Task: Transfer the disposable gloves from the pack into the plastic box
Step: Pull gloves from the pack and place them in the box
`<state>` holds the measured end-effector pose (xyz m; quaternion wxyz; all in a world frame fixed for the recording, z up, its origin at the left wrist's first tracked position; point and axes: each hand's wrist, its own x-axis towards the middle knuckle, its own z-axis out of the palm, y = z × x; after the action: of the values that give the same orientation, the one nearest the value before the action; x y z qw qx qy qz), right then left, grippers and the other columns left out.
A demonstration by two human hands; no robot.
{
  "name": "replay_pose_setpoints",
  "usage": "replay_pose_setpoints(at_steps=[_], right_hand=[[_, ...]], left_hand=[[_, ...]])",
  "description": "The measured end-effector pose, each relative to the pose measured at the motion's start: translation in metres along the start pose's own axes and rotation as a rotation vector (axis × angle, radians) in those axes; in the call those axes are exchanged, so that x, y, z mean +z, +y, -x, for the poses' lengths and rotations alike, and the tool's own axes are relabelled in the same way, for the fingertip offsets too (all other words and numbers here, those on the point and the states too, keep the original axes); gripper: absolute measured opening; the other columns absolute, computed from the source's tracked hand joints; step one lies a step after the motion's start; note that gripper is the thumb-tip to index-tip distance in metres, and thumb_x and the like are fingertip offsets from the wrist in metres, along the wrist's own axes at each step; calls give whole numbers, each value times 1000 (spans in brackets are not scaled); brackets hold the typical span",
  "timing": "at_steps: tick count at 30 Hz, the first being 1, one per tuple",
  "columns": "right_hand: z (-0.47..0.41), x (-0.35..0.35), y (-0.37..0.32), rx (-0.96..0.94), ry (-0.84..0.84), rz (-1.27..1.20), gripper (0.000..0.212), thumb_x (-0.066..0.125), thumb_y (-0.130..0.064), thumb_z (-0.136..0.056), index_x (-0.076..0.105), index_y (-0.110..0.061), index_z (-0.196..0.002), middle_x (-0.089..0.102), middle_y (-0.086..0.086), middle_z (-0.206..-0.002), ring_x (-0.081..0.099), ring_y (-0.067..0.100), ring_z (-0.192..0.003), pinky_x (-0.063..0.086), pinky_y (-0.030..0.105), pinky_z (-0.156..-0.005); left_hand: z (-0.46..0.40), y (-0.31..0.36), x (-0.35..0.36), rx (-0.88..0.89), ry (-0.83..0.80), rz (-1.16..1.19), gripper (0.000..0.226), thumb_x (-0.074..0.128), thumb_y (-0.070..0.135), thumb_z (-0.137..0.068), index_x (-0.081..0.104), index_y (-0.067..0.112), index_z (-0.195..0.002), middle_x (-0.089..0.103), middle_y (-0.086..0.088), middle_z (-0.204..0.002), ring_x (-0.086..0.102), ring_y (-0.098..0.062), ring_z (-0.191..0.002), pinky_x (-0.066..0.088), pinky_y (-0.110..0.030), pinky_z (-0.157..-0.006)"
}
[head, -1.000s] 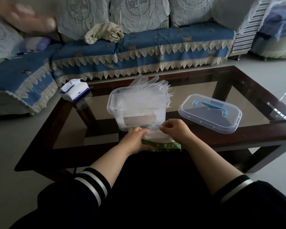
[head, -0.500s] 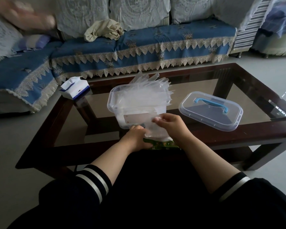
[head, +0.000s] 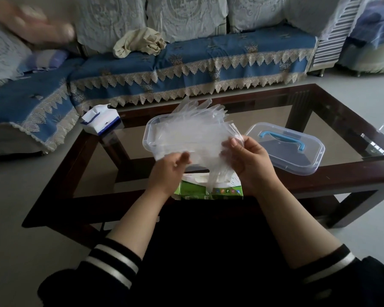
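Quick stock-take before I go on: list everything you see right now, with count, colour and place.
plastic box: one, clear, open, table centre, gloves piled in it
disposable gloves: many, translucent, heaped in the box; some stretched between both hands above the pack
pack: one, green and white, near table edge, below the hands
lid: one, clear with blue handle, flat on the table right of the box
tissue pack: one, white and blue, table's far left corner
coffee table: one, dark wood frame, glass top
sofa: blue cover, lace trim, behind the table
cloth: one, beige, crumpled on the sofa
left hand: holds gloves
right hand: grips gloves
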<state>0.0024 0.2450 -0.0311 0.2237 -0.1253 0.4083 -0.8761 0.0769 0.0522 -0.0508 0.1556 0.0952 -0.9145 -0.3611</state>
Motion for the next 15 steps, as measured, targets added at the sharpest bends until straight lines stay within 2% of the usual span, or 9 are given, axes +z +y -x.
replay_pose_setpoints(at_steps=[1, 3, 5, 7, 9, 10, 12, 14, 15], right_hand=[[0, -1, 0, -2, 1, -13, 14, 66, -13, -73, 63, -6, -85, 71, 4, -79, 65, 15, -68, 57, 30, -76], [0, 1, 1, -5, -1, -32, 13, 62, -11, -77, 60, -5, -88, 72, 5, -80, 67, 16, -71, 57, 30, -77], [1, 4, 2, -16, -4, -35, 13, 61, -10, -78, 58, -4, -88, 72, 6, -81, 68, 18, -73, 57, 30, -78], [5, 7, 2, -32, -19, -40, 13, 61, -11, -78, 56, -5, -89, 72, 7, -83, 69, 19, -76, 57, 31, -78], [10, 8, 0, -53, -23, -48, 16, 62, -13, -78, 54, -6, -89, 72, 7, -83, 69, 19, -76, 57, 31, -77], [11, 7, -2, -73, -18, -42, 20, 65, -15, -76, 52, -8, -89, 72, 6, -83, 69, 19, -75, 57, 31, -74], [11, 6, -7, -112, -9, 30, 37, 75, -26, -69, 49, -11, -91, 73, 5, -84, 67, 19, -73, 56, 36, -68], [9, 6, -14, -105, -35, 139, 57, 83, -38, -62, 51, -10, -101, 72, 6, -90, 63, 25, -80, 54, 47, -73], [8, 8, -18, -80, -54, 189, 66, 85, -41, -61, 54, -8, -109, 71, 8, -93, 61, 29, -84, 53, 53, -76]], left_hand=[[1, 5, -3, 0, 58, 130, 95, 15, 98, -63, 68, 24, -89, 68, 12, -93, 64, -5, -91, 45, -14, -75], [5, 23, -2, -24, -8, 314, 90, 26, 100, -58, 66, 26, -88, 69, 11, -94, 64, -4, -95, 46, -13, -85], [6, 38, 6, -46, -104, 380, 81, 49, 91, -61, 67, 20, -93, 70, 2, -94, 66, -13, -95, 51, -25, -90], [9, 53, 15, -66, -84, 362, 47, 72, 60, -73, 66, 19, -93, 70, 3, -90, 66, -13, -91, 53, -31, -88], [10, 62, 17, -75, 11, 401, 17, 77, 28, -80, 64, 20, -86, 67, 4, -83, 65, -10, -82, 55, -30, -82], [9, 65, 15, -64, 48, 453, 16, 78, 21, -79, 63, 21, -84, 67, 4, -80, 64, -9, -79, 56, -30, -80], [8, 69, 6, -29, 79, 582, 20, 76, 22, -75, 62, 22, -89, 67, -6, -80, 64, -9, -73, 55, -28, -72], [7, 76, -6, 5, 44, 618, 28, 72, 22, -76, 59, 22, -100, 71, -14, -83, 64, -9, -65, 52, -23, -66], [6, 79, -12, 18, 13, 591, 29, 71, 20, -79, 57, 21, -105, 73, -10, -84, 64, -10, -63, 51, -22, -64]])
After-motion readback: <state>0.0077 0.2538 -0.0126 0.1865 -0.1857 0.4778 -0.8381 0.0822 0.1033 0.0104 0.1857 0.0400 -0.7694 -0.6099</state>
